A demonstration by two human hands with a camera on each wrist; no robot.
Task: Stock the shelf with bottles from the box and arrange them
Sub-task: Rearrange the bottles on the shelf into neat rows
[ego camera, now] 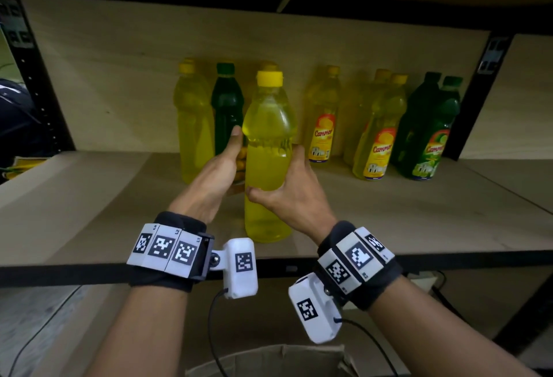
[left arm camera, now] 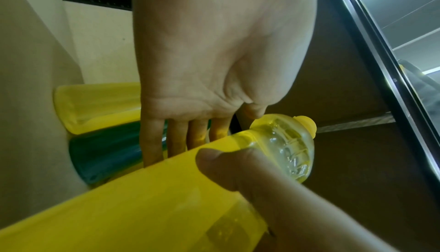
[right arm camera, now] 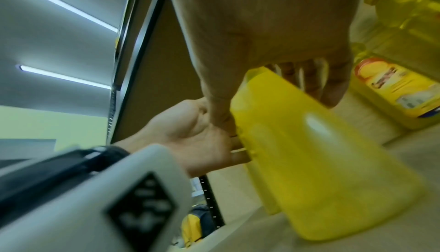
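A yellow bottle (ego camera: 267, 161) with a yellow cap stands upright near the front edge of the shelf (ego camera: 89, 212); no label shows on the side facing me. My right hand (ego camera: 291, 194) grips its lower body, thumb across the front and fingers round the right side (right arm camera: 333, 86). My left hand (ego camera: 223, 167) lies against its left side, thumb pointing up. Its straight fingers (left arm camera: 176, 139) reach behind the bottle (left arm camera: 142, 209). I cannot tell whether the base touches the board.
At the back stand a plain yellow bottle (ego camera: 193, 125) and a green one (ego camera: 227, 107) on the left. Labelled yellow bottles (ego camera: 377, 137) and green bottles (ego camera: 425, 134) are to the right. An open cardboard box (ego camera: 269, 358) sits below the shelf.
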